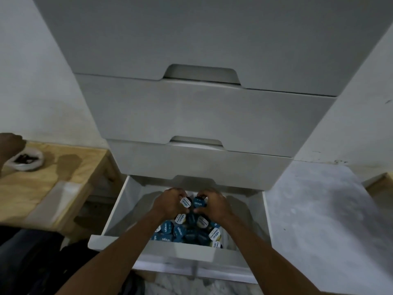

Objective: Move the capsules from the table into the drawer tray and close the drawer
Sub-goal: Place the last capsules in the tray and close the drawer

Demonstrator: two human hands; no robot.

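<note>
The bottom drawer of a white cabinet stands pulled out. Inside it lies a pile of blue and white capsules. Both my hands reach into the drawer above the pile. My left hand grips a white-lidded capsule. My right hand grips a blue-lidded capsule. The two held capsules sit close together near the drawer's back. The tray under the pile is mostly hidden by the capsules and my arms.
A wooden table stands to the left with a small white dish and a clear plastic sheet. Another person's hand shows at the far left edge. Two shut drawers rise above. Pale floor lies to the right.
</note>
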